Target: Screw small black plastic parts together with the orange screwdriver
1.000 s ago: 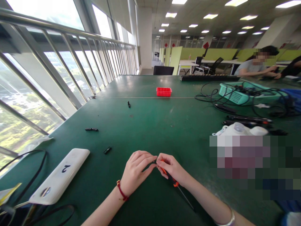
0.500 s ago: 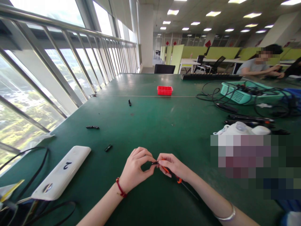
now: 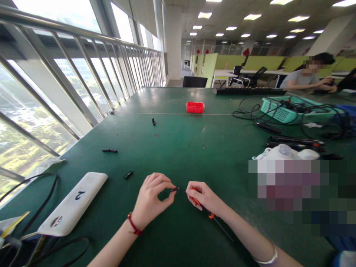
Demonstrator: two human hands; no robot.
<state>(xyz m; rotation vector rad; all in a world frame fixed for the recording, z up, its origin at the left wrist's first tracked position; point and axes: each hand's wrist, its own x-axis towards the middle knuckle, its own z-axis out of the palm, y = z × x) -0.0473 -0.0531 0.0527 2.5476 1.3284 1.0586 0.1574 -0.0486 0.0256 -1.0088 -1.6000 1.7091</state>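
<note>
Pinching small black part [image 3: 174, 189] in left hand [image 3: 150, 200], gripping orange-black screwdriver [image 3: 211, 215] in right hand [image 3: 206, 198]

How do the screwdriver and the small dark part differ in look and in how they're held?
The screwdriver is long, with orange on its handle; the small dark part is far shorter and shows no orange.
The screwdriver sits within the right hand, shaft pointing back toward the wearer; the small dark part is at the left hand's fingertips.
Both are handheld.
</note>
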